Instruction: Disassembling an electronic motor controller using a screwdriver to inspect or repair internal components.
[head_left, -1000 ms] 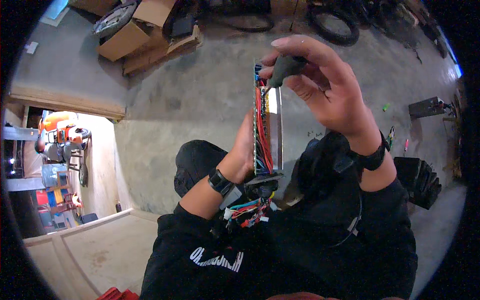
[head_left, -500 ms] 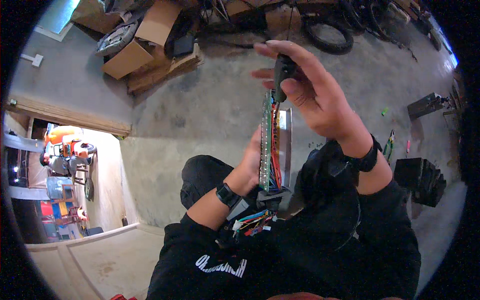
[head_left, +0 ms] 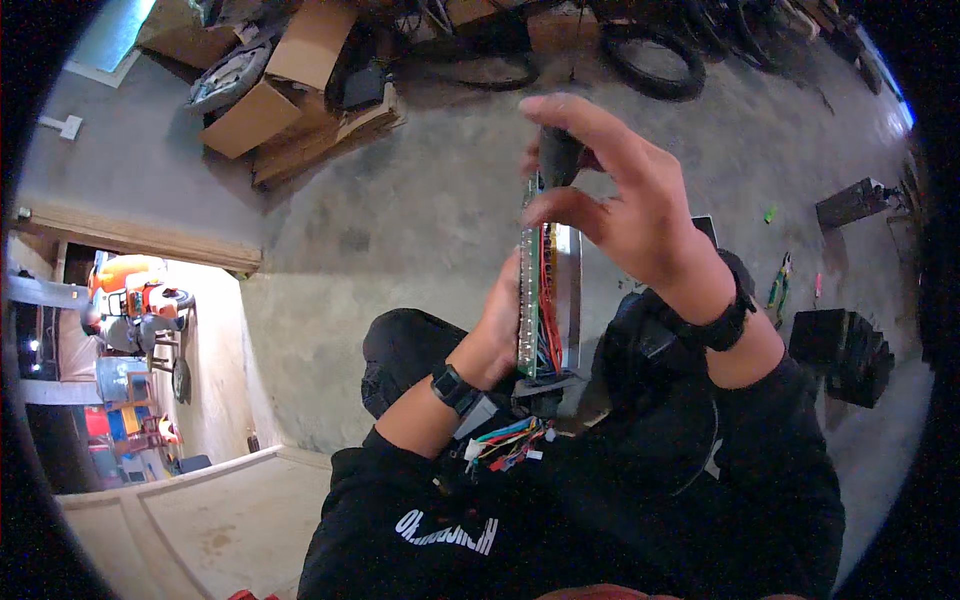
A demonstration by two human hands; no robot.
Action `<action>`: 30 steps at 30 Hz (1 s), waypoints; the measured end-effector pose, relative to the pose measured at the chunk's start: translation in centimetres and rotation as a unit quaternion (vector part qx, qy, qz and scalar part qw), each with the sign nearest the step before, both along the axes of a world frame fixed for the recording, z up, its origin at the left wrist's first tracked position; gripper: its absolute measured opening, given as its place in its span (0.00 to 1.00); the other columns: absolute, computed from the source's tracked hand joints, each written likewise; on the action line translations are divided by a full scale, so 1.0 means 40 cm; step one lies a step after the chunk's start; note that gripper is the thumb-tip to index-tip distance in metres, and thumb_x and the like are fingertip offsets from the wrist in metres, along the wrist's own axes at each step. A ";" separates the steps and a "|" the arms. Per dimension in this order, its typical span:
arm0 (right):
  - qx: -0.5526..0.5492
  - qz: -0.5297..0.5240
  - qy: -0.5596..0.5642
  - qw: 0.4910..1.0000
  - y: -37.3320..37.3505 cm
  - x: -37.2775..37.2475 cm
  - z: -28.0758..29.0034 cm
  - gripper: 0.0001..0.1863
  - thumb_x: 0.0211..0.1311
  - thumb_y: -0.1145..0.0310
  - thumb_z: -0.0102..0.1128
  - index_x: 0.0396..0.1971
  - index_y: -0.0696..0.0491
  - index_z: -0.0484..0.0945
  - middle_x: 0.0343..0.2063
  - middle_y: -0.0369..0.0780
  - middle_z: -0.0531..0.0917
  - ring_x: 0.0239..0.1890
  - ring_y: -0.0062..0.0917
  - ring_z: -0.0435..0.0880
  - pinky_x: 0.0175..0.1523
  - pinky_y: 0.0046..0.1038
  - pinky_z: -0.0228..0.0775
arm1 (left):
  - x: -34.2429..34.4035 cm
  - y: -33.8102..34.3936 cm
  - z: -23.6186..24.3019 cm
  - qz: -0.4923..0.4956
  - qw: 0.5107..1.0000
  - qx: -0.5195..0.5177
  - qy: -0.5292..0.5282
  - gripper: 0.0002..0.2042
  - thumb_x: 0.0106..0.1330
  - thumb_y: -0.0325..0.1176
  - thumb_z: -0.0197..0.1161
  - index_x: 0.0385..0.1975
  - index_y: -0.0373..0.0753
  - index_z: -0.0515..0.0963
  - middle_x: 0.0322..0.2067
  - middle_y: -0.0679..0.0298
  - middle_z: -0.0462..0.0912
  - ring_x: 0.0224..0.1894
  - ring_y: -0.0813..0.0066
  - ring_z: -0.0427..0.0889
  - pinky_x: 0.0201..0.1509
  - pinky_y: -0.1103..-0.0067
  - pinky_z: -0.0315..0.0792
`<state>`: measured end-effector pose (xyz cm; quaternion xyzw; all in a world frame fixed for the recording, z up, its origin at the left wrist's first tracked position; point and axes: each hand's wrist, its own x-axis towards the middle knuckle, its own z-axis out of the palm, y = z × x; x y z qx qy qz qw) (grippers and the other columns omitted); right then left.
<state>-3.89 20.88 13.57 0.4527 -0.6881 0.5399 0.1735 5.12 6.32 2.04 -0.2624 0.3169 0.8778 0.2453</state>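
My left hand is closed around the left side of an e-bike-style motor controller, its fingers partly hidden. The green circuit board stands on edge, with red and other wires along its right side. Beside them is a metal housing plate. At the near end sits a dark end cap, and a bundle of coloured wires with connectors hangs below it. My right hand curls around a dark tapered handle at the board's far end. Its tip and the lower fingers are hidden.
Green-handled pliers lie on the concrete floor at right, near a black block-shaped stack and a metal box. Cardboard boxes and a tyre are at the back. A wooden panel stands at near left.
My right hand has moved slightly toward me and left with the dark handle, its thumb now crossing over the board's far end. My left hand stays on the controller.
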 end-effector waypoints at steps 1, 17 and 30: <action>-0.001 0.010 -0.018 1.000 -0.002 0.000 0.008 0.32 0.53 0.84 0.61 0.60 0.55 0.65 0.47 0.41 0.79 0.45 0.29 0.83 0.53 0.30 0.74 | -0.002 -0.001 -0.002 0.006 0.999 -0.032 -0.003 0.23 0.67 0.58 0.46 0.37 0.42 0.73 0.25 0.58 0.79 0.25 0.67 0.79 0.28 0.74 0.74; 0.023 -0.020 -0.049 0.998 0.026 -0.005 0.007 0.25 0.50 0.70 0.70 0.50 0.48 0.74 0.46 0.39 0.80 0.40 0.26 0.81 0.43 0.26 0.76 | 0.012 0.002 0.047 -0.033 0.999 0.008 -0.018 0.21 0.68 0.55 0.47 0.38 0.41 0.72 0.29 0.59 0.79 0.28 0.69 0.78 0.29 0.77 0.74; -0.012 0.098 -0.093 0.991 0.048 -0.019 0.008 0.22 0.57 0.81 0.57 0.53 0.52 0.72 0.47 0.41 0.78 0.45 0.30 0.81 0.49 0.28 0.74 | 0.014 0.008 0.050 -0.053 0.999 -0.007 -0.003 0.22 0.68 0.56 0.46 0.39 0.42 0.73 0.28 0.59 0.78 0.28 0.68 0.78 0.33 0.76 0.75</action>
